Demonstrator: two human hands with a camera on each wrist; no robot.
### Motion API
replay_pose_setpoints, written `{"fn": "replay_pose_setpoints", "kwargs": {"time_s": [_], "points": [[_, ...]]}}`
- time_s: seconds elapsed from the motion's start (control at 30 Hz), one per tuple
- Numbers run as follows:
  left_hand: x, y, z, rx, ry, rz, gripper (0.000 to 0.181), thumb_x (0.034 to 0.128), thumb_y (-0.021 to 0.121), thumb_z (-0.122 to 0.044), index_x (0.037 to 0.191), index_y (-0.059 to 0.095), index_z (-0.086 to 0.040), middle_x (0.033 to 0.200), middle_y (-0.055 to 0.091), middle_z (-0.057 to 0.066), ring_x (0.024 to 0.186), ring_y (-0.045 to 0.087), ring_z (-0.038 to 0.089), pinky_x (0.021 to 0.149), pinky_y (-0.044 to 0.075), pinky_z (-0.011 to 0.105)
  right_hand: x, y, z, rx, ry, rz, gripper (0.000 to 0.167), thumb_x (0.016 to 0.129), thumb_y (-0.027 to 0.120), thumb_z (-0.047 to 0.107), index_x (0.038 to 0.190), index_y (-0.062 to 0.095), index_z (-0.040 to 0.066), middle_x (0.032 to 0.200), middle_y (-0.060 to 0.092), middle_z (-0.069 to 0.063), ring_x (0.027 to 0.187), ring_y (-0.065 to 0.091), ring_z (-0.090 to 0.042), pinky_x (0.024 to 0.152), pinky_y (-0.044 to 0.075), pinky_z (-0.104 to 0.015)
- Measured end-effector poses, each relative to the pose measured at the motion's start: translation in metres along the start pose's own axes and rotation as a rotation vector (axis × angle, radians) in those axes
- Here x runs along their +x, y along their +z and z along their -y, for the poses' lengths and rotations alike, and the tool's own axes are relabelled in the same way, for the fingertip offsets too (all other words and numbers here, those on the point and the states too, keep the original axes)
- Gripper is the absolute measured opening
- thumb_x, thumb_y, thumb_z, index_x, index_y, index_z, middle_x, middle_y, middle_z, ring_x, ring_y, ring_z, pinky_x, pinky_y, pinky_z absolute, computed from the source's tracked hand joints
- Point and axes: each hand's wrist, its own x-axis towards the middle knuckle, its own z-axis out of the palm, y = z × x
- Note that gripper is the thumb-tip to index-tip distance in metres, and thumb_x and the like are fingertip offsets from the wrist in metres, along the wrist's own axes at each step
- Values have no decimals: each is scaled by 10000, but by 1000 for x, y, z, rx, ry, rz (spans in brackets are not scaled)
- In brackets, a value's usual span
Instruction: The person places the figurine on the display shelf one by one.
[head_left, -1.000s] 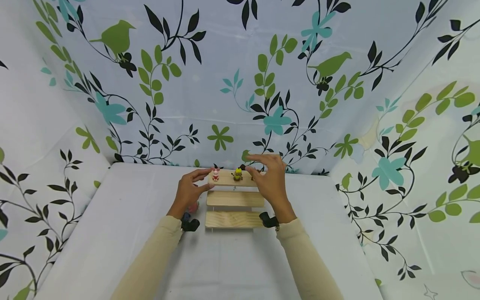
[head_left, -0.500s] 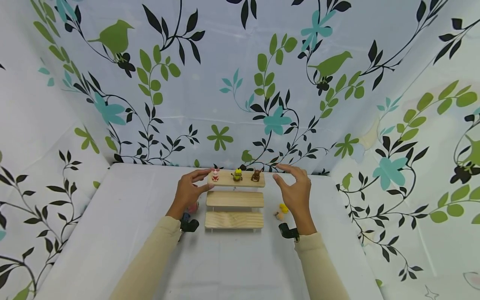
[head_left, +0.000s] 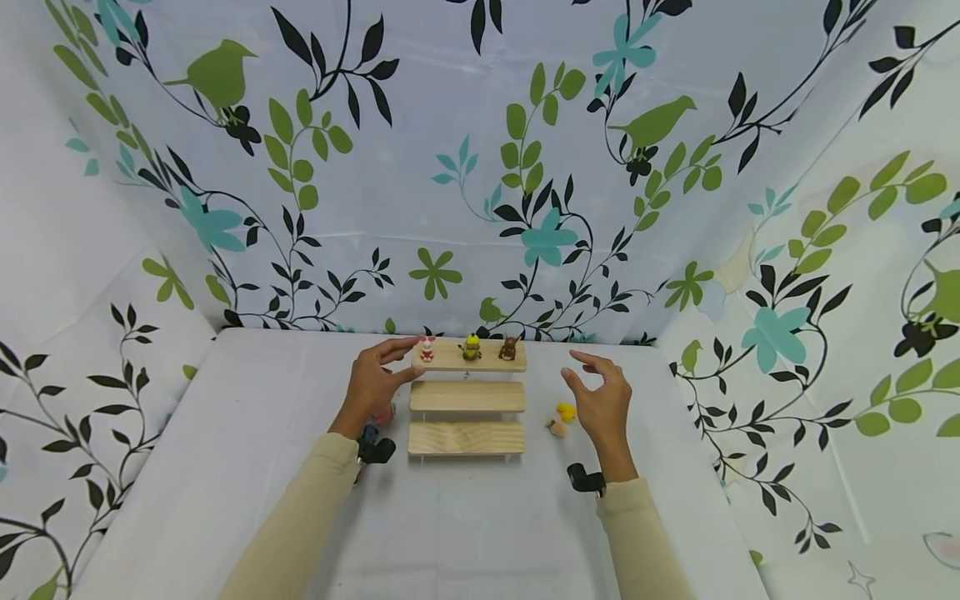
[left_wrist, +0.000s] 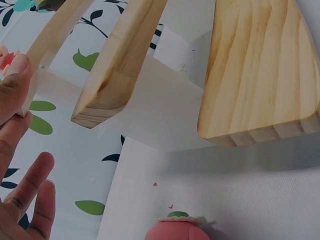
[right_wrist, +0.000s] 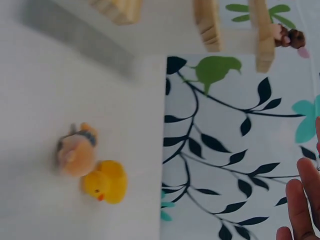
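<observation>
A three-step wooden display stand (head_left: 468, 397) stands on the white table. Three small figurines sit along its top board: a white-and-red rabbit-like one (head_left: 427, 349), a yellow-green one (head_left: 471, 347) and a brown one (head_left: 507, 348). My left hand (head_left: 371, 383) holds the left end of that board between thumb and index finger, right beside the rabbit-like figurine. Its other fingers (left_wrist: 42, 205) extend freely in the left wrist view. To the right of the stand, my right hand (head_left: 606, 396) is in the air with thumb and fingers apart, holding nothing.
A yellow rubber duck (right_wrist: 112, 182) and a peach-coloured figurine (right_wrist: 77, 155) lie on the table right of the stand. Left of it is a pink round toy (left_wrist: 177, 230), partly hidden by my left wrist in the head view. Patterned cloth (head_left: 337, 167) hangs behind the table.
My right hand has moved away from the brown figurine to the right and slightly down, uncovering that figurine and the duck. The left hand keeps its place on the stand.
</observation>
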Motion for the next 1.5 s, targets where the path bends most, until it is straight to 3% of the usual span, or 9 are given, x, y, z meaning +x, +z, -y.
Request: {"fn": "replay_pose_setpoints", "kwargs": {"time_s": [0.3, 0.6, 0.83, 0.93, 1.2, 1.5], "points": [[-1, -4, -5, -12, -14, -3, 537, 895, 876, -265, 1397, 696, -332, 1415, 692, 50, 1383, 581, 285, 1015, 492, 541, -7, 5, -35, -56, 137, 72, 371, 927, 842, 190, 1288, 763, 226, 1341, 689, -63, 1224, 582, -304, 1091, 426, -586], [0, -2, -3, -3, -16, 4, 534, 894, 877, -270, 1393, 697, -337, 1403, 699, 51, 1391, 578, 274, 1029, 489, 565, -16, 9, -64, -107, 195, 137, 354, 937, 830, 174, 1283, 766, 206, 1339, 687, -86, 1249, 596, -324, 1059, 474, -551], [0, -2, -2, -3, -29, 0, 525, 896, 876, -261, 1383, 701, -349, 1373, 717, 12, 1372, 592, 222, 987, 482, 481, -18, 16, -83, -136, 218, 185, 294, 932, 830, 142, 1222, 793, 165, 1330, 699, -115, 1249, 615, -338, 1091, 453, -563], [0, -1, -3, -3, -37, 2, 529, 894, 878, -266, 1384, 699, -353, 1374, 717, 13, 1375, 590, 228, 992, 480, 479, -19, 20, -88, -157, 218, 195, 275, 922, 838, 129, 1195, 802, 131, 1289, 717, -133, 1212, 633, -340, 1093, 448, -556], [-1, 0, -2, -33, -48, 3, 524, 873, 896, -256, 1358, 719, -343, 1370, 717, 71, 1384, 582, 336, 1107, 447, 617, -20, 25, -91, -170, 246, 207, 248, 911, 848, 129, 1150, 809, 72, 1192, 744, -155, 1122, 642, -328, 998, 504, -502], [2, 0, 2, -53, -28, 5, 521, 877, 894, -258, 1359, 717, -350, 1373, 717, 40, 1391, 583, 276, 1057, 490, 596, -20, 24, -94, -201, 243, 176, 193, 899, 843, 69, 1090, 816, 70, 1083, 780, -130, 1015, 695, -300, 911, 532, -464]]}}
